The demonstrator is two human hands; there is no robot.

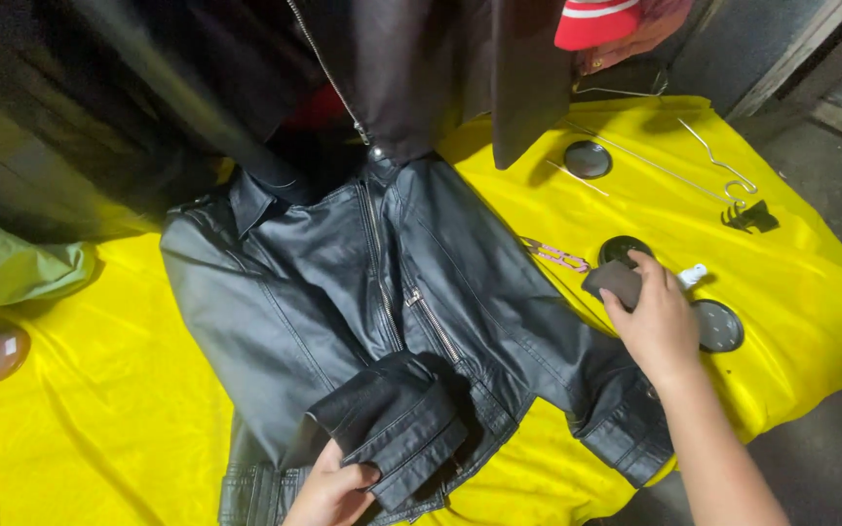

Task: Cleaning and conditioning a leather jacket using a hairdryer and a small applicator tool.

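Nearest, the left hand (328, 490) grips the folded cuff (397, 429) of the jacket (343, 292) lying on the yellow cloth (90, 390), sleeve doubled back across the front. Farther right, the right hand (657, 326) pinches a dark pad (614, 281) (beside an open tin (624, 249)), up from the other sleeve.

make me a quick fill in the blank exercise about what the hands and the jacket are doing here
1. The black leather jacket lies spread on a ______ cloth.
2. The left hand grips the jacket's folded ______.
3. The right hand holds a small dark ______ beside the round tins.
4. The bent wire hanger lies toward the ______ corner of the cloth.

Missing words: yellow; sleeve cuff; pad; far right
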